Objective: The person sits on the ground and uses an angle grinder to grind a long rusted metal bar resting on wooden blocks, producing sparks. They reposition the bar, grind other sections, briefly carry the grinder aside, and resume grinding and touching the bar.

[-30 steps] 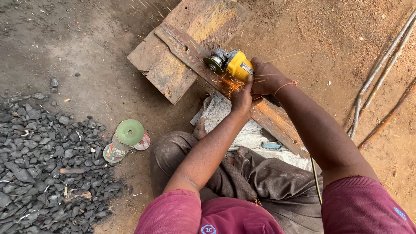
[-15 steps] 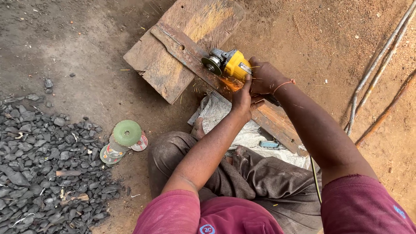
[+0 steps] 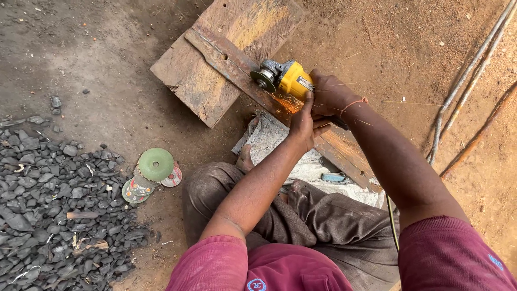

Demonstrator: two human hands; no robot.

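Both hands are clamped on the yellow angle grinder (image 3: 288,81), right hand (image 3: 329,94) behind, left hand (image 3: 302,126) beneath; sparks are thrown off the rusty metal strip (image 3: 226,56) mid-grind, and steady pressure along the strip is judged necessary next.

Soft, even daylight fills the scene, and shadows stay faint. The picture is sharp throughout. Orange sparks (image 3: 290,103) glow brightly without glare.
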